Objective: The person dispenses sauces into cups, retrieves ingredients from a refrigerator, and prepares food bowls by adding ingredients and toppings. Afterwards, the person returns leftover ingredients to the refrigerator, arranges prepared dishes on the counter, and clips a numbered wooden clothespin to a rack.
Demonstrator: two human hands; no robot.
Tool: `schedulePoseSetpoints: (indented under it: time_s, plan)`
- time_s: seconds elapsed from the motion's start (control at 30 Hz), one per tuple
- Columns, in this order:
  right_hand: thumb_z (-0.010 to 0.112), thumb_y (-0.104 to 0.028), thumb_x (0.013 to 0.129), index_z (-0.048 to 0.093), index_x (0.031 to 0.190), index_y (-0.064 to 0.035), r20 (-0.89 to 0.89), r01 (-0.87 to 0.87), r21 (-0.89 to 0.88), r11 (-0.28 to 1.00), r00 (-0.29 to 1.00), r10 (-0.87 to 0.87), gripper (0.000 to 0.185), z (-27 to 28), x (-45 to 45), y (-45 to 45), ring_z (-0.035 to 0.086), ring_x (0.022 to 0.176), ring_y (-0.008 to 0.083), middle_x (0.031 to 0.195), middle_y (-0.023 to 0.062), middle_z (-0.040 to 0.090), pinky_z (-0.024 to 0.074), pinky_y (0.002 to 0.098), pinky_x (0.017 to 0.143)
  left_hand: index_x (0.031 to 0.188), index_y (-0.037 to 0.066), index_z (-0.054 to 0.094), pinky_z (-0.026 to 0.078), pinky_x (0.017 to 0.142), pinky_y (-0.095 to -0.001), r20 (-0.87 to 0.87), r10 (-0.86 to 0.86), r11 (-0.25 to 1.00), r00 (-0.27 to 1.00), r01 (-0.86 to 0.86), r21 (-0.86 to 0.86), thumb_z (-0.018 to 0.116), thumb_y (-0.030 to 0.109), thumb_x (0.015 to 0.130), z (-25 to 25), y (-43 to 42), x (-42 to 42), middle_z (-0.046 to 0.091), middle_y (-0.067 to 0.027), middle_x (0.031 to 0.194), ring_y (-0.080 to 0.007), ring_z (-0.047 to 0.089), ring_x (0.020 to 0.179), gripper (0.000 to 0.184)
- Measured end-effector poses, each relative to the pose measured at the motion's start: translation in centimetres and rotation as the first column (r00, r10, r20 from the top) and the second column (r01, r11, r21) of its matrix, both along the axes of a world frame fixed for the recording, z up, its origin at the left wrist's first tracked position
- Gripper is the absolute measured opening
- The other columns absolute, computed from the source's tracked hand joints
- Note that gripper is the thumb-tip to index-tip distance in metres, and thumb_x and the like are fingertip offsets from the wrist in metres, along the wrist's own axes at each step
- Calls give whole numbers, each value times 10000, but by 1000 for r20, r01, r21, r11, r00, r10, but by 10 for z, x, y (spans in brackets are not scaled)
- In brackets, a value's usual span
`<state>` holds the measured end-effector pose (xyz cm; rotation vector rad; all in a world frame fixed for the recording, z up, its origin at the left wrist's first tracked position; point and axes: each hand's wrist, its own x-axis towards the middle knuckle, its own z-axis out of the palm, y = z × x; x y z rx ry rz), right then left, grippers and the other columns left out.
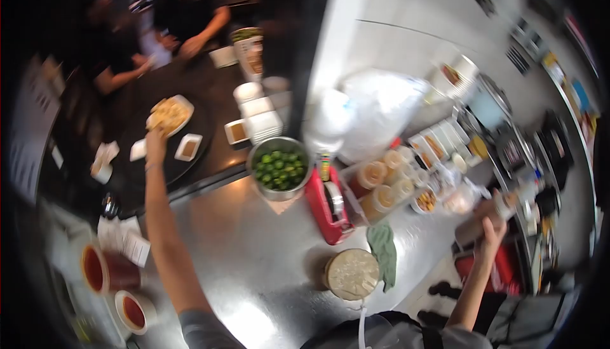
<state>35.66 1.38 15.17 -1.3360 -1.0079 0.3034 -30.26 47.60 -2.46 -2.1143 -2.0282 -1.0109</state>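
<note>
My left hand (155, 149) reaches over the dark counter to the near edge of a white plate (184, 109) heaped with yellowish food (168, 115). Its fingers are blurred against the plate, on a round black tray (194, 130) that also bears small white sauce dishes (189, 147). At the right, my right hand (491, 229) is wrapped round a squeeze bottle (476, 222) with brownish contents, tilted, over the steel table's right end.
A steel bowl of limes (279, 166), a red tape dispenser (329, 206), a bin of sauce bottles (378, 200), a green cloth (381, 254) and a round lidded container (352, 275) stand mid-table. Red sauce tubs (111, 269) are at left. Two people (190, 19) stand beyond the counter.
</note>
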Motion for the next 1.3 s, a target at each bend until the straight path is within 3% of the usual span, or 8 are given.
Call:
schedulePoseSetpoints:
  time_s: [0.13,0.3,0.7,0.83,0.97,1.1,1.23,1.3]
  plan:
    - [766,-217,698,498,1168,-4,41,-6,-72,997,999,9,582,16,-4,23,586,969,193,1045,92,610,435,322,887,1373,6,307,330,1040,-401,-124,-118,983,985,134,126,721,-53,627,2,-27,13,405,-252,1333,-391,388,1243,854]
    - [800,-172,687,463,1237,-49,94,-193,-83,978,975,200,657,32,-10,83,539,1056,159,1129,59,568,408,315,937,1261,12,485,328,1011,-408,-265,-130,969,955,179,171,664,205,814,57,-141,67,433,-210,1319,-365,407,1221,519]
    - [791,-123,696,435,1261,-49,137,-535,-216,817,811,568,672,-47,9,165,435,1192,192,1203,33,398,380,380,1013,1157,54,578,272,1046,-455,62,-101,984,993,109,-139,686,113,762,61,-428,100,338,-175,1405,-361,318,1289,414]
    - [800,-151,682,406,1258,-57,126,-680,-161,716,705,698,704,-54,9,178,518,1073,191,1103,61,493,438,323,918,1151,53,583,286,1033,-454,100,-79,979,992,97,-182,694,110,753,52,-474,121,344,-170,1402,-360,330,1277,417]
    - [850,-230,561,403,1167,-65,390,-459,-482,746,650,652,771,-56,19,188,577,965,269,1015,155,566,469,364,796,1160,56,578,300,1022,-454,59,-121,974,991,130,-186,701,104,748,49,-492,145,349,-174,1393,-357,327,1273,433]
    - [862,-255,481,444,1086,-57,587,-474,-463,749,469,660,761,-94,24,206,587,868,324,972,159,586,455,349,782,1182,68,570,294,1030,-444,71,-206,958,976,216,-190,713,137,750,64,-498,187,338,-176,1401,-363,318,1281,460]
    - [848,-305,440,566,1101,-153,763,18,-608,794,292,577,734,-95,5,185,395,1170,288,1088,62,516,216,618,1008,1283,78,488,270,1058,-438,96,-545,813,833,553,-184,761,220,702,92,-489,244,314,-180,1421,-362,299,1299,658]
    - [850,-315,425,587,1144,-199,754,48,-634,772,261,603,775,-96,-1,186,332,1213,292,1161,45,480,147,689,1007,1347,86,412,259,1065,-441,81,-688,689,721,684,-239,781,310,654,105,-476,276,302,-184,1430,-369,274,1318,816]
